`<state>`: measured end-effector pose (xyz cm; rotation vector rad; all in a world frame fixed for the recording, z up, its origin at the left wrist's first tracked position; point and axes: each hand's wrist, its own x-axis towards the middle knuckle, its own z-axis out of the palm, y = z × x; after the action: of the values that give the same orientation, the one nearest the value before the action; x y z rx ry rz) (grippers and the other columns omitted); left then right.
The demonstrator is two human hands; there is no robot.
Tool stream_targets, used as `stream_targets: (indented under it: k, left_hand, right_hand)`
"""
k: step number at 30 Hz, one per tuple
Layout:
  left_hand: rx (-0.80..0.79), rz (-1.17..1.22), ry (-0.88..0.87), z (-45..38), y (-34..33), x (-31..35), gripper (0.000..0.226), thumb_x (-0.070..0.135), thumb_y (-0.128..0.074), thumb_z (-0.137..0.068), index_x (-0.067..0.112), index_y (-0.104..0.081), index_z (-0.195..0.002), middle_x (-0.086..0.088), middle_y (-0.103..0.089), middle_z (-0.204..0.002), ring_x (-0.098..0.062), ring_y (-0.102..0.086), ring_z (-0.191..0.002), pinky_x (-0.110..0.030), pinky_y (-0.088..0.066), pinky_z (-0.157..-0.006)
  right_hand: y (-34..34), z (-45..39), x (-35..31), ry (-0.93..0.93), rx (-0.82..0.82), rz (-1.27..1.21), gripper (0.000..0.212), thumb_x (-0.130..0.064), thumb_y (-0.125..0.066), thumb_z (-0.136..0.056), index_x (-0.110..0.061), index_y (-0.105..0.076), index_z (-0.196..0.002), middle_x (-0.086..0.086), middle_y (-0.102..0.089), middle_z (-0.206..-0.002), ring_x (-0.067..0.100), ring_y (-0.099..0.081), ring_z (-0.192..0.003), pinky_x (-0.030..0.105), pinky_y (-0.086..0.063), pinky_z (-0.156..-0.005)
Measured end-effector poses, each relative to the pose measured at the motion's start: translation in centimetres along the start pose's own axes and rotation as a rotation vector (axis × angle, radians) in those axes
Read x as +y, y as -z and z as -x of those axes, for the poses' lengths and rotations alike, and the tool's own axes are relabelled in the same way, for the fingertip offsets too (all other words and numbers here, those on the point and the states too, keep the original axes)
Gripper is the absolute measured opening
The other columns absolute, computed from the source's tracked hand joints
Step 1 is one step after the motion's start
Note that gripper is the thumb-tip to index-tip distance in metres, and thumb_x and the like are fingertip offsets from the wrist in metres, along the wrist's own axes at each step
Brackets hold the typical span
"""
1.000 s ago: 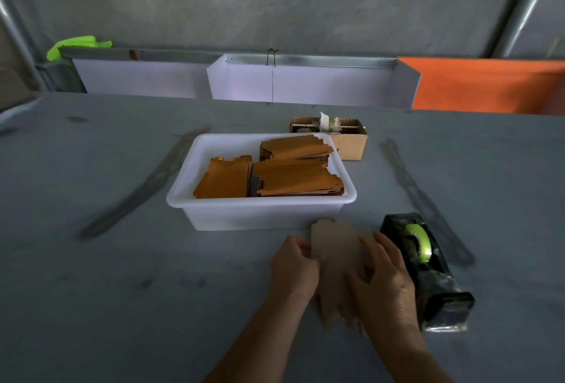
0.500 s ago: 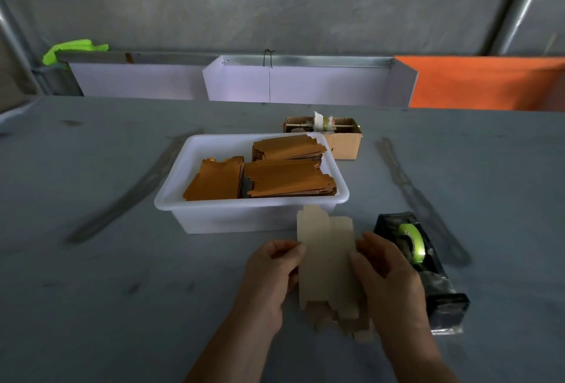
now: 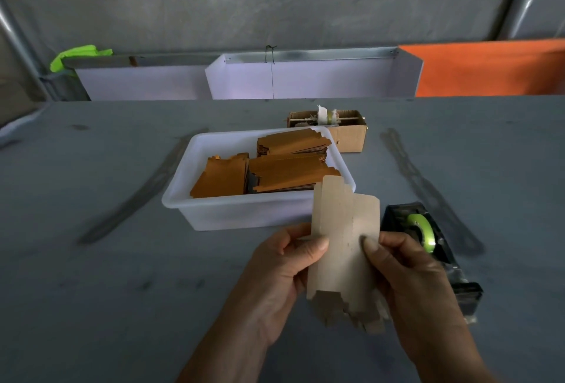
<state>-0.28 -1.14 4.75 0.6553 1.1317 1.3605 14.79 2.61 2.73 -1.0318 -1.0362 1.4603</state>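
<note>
Blank [image 3: 344,248] of pale flat cardboard is up off the counter [image 3: 107,291], held between my two hands and standing roughly upright, with notched flaps at its top and bottom. My left hand [image 3: 284,272] pinches its left edge, with the thumb [image 3: 318,245] pressed on the face toward me and the other fingers curled behind. My right hand [image 3: 409,275] pinches the right edge the same way, with its thumb [image 3: 370,243] on the front. From where I look, the blank's top overlaps the near right corner of the white tub [image 3: 244,214], and I cannot tell whether the two touch. The lower flaps look layered, but they are too blurred to make out. Inside the tub lie stacks [image 3: 287,173] of orange-brown blanks: one flat pile on the left and two piles on the right, one behind the other. Just right of my right hand a black tape dispenser [image 3: 440,260] sits on the counter with a green roll [image 3: 423,231] in it, its length running toward me. Behind the tub, near its far right corner, stands a small open box [image 3: 351,138] of brown cardboard with a white scrap showing in it. Along the counter's far edge run white panels [image 3: 305,79], with an orange sheet [image 3: 489,70] to the right and something bright green [image 3: 76,57] at the far left end.
</note>
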Motion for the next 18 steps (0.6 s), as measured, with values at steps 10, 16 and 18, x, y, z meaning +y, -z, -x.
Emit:
stream_targets:
  k: [10, 16, 18]
  left_hand:
    - [0.019, -0.228, -0.125, 0.7, 0.0, 0.5, 0.037, 0.033, -0.085, -0.061, 0.017, -0.073, -0.091, -0.001, -0.075, -0.094, -0.016, -0.071, -0.088, -0.031, -0.054, -0.077]
    - [0.061, -0.353, -0.098, 0.9, -1.2, 0.8, 0.046, 0.041, -0.088, -0.052, 0.027, -0.071, -0.093, 0.009, -0.076, -0.092, -0.009, -0.069, -0.091, -0.025, -0.05, -0.078]
    - [0.114, -0.34, -0.092, 0.8, -1.3, 0.6, 0.052, 0.042, -0.084, -0.047, 0.025, -0.071, -0.094, 0.007, -0.076, -0.091, -0.012, -0.067, -0.095, -0.025, -0.049, -0.079]
  right_hand:
    - [-0.9, 1.0, -0.6, 0.054, -0.034, 0.049, 0.016, -0.031, -0.064, -0.067, -0.018, -0.071, -0.072, -0.002, -0.069, -0.073, 0.006, -0.06, -0.065, 0.021, -0.049, -0.054]
    - [-1.1, 1.6, -0.9, 0.045, -0.11, 0.002, 0.016, -0.023, -0.063, -0.068, -0.013, -0.071, -0.076, 0.006, -0.07, -0.076, 0.011, -0.058, -0.069, 0.03, -0.047, -0.064]
    - [-1.1, 1.8, -1.0, 0.044, -0.133, 0.017, 0.018, -0.022, -0.063, -0.068, -0.011, -0.071, -0.079, 0.009, -0.069, -0.078, 0.012, -0.059, -0.068, 0.029, -0.049, -0.062]
